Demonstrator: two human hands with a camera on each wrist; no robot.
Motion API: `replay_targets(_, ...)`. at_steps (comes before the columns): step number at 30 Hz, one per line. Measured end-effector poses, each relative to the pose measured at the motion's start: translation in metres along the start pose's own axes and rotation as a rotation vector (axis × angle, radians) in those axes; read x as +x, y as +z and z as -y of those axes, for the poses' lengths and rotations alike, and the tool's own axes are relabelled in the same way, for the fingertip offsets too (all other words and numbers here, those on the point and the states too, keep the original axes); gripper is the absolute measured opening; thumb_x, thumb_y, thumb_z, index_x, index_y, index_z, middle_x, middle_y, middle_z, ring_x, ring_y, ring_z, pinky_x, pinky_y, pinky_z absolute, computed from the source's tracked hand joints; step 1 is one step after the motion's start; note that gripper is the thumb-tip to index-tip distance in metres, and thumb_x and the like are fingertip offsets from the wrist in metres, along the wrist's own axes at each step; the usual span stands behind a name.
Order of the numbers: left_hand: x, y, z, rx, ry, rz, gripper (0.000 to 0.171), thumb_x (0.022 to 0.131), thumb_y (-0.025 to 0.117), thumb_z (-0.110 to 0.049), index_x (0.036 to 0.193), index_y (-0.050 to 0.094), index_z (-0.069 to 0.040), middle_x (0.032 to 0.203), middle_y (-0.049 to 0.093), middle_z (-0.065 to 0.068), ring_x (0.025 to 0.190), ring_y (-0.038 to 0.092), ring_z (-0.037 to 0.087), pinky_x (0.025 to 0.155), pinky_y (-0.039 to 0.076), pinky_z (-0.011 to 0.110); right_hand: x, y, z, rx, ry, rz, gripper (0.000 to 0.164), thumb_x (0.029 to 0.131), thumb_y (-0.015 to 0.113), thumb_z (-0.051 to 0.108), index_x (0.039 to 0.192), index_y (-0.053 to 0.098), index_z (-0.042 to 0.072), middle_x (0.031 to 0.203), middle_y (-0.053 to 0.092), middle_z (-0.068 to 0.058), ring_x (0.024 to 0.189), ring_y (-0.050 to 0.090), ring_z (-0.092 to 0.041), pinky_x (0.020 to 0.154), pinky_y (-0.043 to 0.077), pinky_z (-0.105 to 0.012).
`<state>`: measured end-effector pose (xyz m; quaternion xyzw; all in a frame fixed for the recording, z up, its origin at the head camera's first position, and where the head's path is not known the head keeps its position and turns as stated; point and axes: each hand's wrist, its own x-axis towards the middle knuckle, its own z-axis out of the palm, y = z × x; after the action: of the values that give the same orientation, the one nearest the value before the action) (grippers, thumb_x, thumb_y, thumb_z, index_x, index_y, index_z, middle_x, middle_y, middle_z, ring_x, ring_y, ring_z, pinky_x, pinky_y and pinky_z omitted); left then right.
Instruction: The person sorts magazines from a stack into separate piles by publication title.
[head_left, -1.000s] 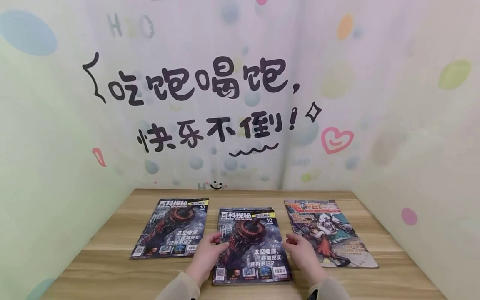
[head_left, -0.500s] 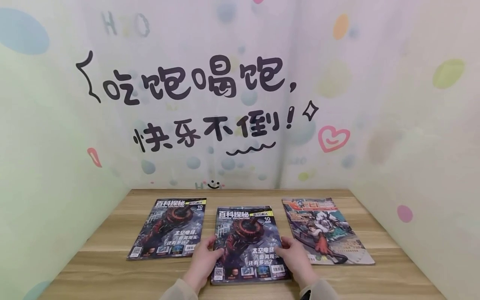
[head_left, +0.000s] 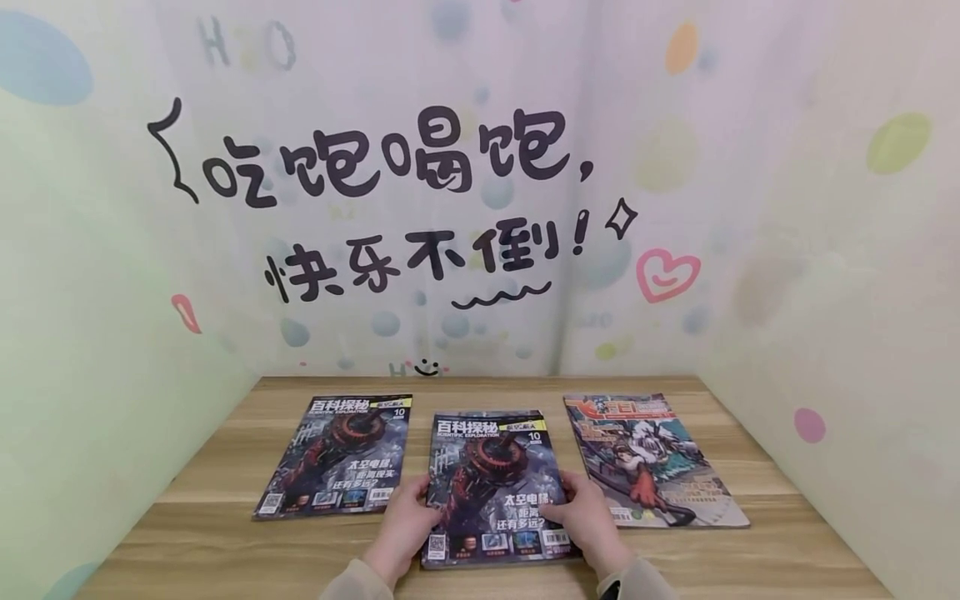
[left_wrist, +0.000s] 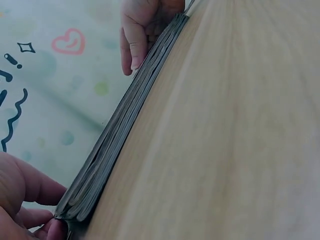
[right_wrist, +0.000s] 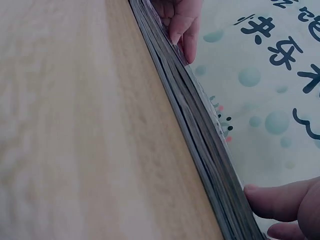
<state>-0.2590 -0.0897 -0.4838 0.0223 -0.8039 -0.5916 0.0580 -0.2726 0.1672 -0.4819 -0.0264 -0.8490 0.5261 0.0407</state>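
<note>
A stack of magazines (head_left: 487, 475) lies at the front middle, its top cover dark with a red ring-shaped machine. My left hand (head_left: 405, 525) grips the left edge, thumb over the cover's margin. On the opposite side, my right hand (head_left: 588, 517) holds the right edge, with its thumb lying on the cover over the printed title lines. In the left wrist view, the stack's layered page edges (left_wrist: 120, 130) show several thicknesses just over the wood, and left-hand fingers (left_wrist: 42, 190) pinch its near corner. The right wrist view has the right thumb (right_wrist: 280, 200) against the stack's top edge.
A magazine with the same cover (head_left: 337, 458) lies to the left, near the left hand. Another magazine, with a colourful comic-style cover (head_left: 652, 467), lies to the right. The wooden table (head_left: 187, 550) ends at a printed curtain wall (head_left: 480, 333) behind.
My right hand has moved left from beside the stack to hold its edge, thumb now on the cover. The left hand keeps its place at the left edge. The head view has shifted slightly.
</note>
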Motion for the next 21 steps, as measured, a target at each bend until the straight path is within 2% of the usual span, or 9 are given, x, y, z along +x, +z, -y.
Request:
replay_targets(3,-0.0004,-0.0004,-0.0006,-0.039,0.000,0.040,0.064,0.071,0.061,0.012,0.132,0.042,0.019,0.125,0.038,0.036,0.103,0.060,0.036,0.082,0.053,0.040,0.0006,0.0001,-0.0002,-0.019,0.000,-0.005,0.065,0.071,0.080,0.001,0.128,0.051,-0.013,0.116,0.059,-0.024,0.107,0.055,-0.034,0.093,0.043,-0.051)
replay_targets(7,-0.0005,-0.0009,-0.0020,-0.068,-0.009,0.060,0.061,0.075,0.062,0.013,0.132,0.040,0.020,0.124,0.036,0.037,0.100,0.061,0.036,0.080,0.055,0.037,0.0011,0.0006,-0.0009,-0.020,0.001,-0.009,0.064,0.072,0.079,0.001,0.128,0.051,-0.014,0.119,0.058,-0.026,0.109,0.054,-0.035,0.093,0.044,-0.051)
replay_targets(12,-0.0001,-0.0013,-0.0020,-0.046,-0.032,0.025,0.058,0.075,0.066,0.011,0.129,0.045,0.019,0.117,0.043,0.032,0.096,0.058,0.030,0.079,0.053,0.038,0.0008,0.0008,-0.0020,-0.006,0.008,-0.018,0.063,0.073,0.078,-0.001,0.129,0.051,-0.014,0.119,0.058,-0.026,0.109,0.054,-0.034,0.093,0.044,-0.050)
replay_targets(17,0.0004,-0.0016,-0.0011,-0.010,-0.040,0.002,0.055,0.073,0.069,0.006,0.123,0.051,0.018,0.114,0.050,0.027,0.100,0.052,0.030,0.086,0.048,0.044,-0.0004,0.0010,-0.0023,0.015,0.011,-0.026,0.063,0.073,0.074,-0.006,0.131,0.049,-0.012,0.117,0.059,-0.026,0.107,0.055,-0.034,0.092,0.044,-0.050)
replay_targets(21,-0.0003,-0.0018,-0.0014,-0.009,-0.034,-0.005,0.046,0.073,0.071,0.001,0.114,0.057,0.017,0.109,0.054,0.024,0.096,0.053,0.030,0.084,0.048,0.042,-0.0007,0.0016,-0.0017,0.043,0.013,-0.029,0.065,0.072,0.072,-0.008,0.132,0.048,-0.013,0.115,0.060,-0.025,0.104,0.055,-0.032,0.090,0.045,-0.048)
